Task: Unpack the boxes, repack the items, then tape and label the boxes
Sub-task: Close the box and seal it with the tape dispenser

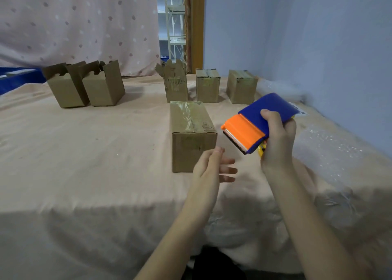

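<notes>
Blue and orange plastic, the tape dispenser (257,123) is held above the table in the right hand (275,139), thumb across its blue top and fingers curled beneath, toothed edge pointing down-left. Just left of it, the taped cardboard box (191,135) lies closed on the peach tablecloth (95,163). The left hand (212,167) hovers at the box's near corner, fingers loosely spread, holding nothing. Farther back stand two open boxes (84,86) at left and three more boxes (207,85) in a row. Bubble wrap (331,152) lies along the right edge by a blue wall (318,35); a dotted curtain (74,25) hangs behind.
</notes>
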Tool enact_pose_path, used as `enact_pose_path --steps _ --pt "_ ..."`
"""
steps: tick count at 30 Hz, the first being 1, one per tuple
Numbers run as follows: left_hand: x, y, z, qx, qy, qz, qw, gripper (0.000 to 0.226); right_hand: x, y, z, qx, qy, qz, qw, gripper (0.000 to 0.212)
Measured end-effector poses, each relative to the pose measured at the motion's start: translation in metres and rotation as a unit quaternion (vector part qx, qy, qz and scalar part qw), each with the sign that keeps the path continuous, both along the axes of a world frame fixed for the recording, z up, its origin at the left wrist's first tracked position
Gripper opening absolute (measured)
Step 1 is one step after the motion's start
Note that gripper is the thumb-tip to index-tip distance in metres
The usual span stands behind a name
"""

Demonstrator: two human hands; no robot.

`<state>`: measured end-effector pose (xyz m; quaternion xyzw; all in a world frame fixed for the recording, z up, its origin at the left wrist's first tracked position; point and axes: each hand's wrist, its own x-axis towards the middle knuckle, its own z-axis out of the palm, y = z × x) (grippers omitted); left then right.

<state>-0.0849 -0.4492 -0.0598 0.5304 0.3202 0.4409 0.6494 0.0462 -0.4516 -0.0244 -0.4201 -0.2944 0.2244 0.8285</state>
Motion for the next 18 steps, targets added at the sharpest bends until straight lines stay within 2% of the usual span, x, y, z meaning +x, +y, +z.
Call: enact_pose_path --steps 2,5,11,18 --pt "0.005 0.0 0.005 -0.03 -0.041 -0.001 0.999 0.03 -0.009 -0.001 -0.001 0.017 0.011 -0.034 0.999 0.038" --pt "0.011 0.001 0.018 -0.057 -0.09 0.029 0.994 0.034 -0.022 -0.004 -0.001 0.033 0.02 -0.056 0.998 0.046" --pt "0.008 0.0 0.025 -0.05 -0.142 0.088 0.985 0.036 -0.04 -0.001 -0.002 0.037 0.072 -0.07 0.994 0.05" --pt "0.002 0.005 0.021 -0.008 -0.132 0.122 0.984 0.039 -0.054 0.0 -0.008 0.022 0.075 -0.075 0.994 0.066"
